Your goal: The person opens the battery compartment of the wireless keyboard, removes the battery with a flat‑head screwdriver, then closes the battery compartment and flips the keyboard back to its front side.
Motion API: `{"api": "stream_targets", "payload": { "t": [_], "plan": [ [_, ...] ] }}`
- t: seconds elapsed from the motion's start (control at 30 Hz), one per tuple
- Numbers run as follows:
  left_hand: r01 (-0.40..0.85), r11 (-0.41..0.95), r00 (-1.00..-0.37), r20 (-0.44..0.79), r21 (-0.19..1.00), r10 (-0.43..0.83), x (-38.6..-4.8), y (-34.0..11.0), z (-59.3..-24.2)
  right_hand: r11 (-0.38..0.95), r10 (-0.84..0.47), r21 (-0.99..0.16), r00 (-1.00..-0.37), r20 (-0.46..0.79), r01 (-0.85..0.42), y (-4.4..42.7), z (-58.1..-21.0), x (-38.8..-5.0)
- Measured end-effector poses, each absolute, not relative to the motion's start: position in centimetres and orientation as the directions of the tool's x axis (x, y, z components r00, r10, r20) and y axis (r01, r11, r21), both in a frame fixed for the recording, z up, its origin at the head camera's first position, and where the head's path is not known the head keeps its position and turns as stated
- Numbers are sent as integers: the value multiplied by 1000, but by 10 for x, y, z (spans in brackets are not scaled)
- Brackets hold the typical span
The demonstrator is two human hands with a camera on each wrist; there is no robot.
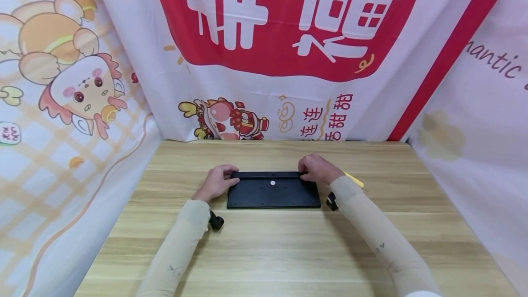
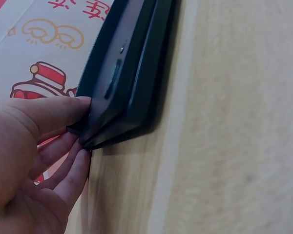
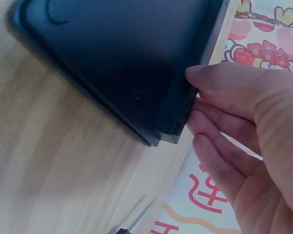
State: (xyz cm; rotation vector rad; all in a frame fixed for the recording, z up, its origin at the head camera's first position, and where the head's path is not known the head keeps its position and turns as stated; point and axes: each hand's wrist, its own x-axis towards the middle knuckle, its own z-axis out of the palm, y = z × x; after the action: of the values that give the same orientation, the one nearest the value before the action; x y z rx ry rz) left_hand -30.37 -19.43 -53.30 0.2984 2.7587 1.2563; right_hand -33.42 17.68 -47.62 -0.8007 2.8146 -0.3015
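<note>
We look down on a wood-grain worktop, enclosed by a red-and-white back cloth, a cartoon-printed left cloth and a pale right cloth. The right sleeve partly hides a yellow stick just beyond it; the left sleeve lies opposite. A black panel sits between the hands, mid-worktop, a white dot on its upper face. Its long axis runs left to right, its ridge towards the back cloth. We see the fingers of the left hand clamped on its far left corner, those of the right hand clamped on its far right corner. We cannot tell whether that edge is lifted.
</note>
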Motion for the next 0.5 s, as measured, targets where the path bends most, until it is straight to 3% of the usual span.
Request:
{"api": "stream_targets", "payload": {
  "t": [0.5],
  "plan": [
    [136,649,-977,-8,748,214,-304,-194,-534,869,-487,-240,-836,-253,-433,171,-470,-342]
  ]
}}
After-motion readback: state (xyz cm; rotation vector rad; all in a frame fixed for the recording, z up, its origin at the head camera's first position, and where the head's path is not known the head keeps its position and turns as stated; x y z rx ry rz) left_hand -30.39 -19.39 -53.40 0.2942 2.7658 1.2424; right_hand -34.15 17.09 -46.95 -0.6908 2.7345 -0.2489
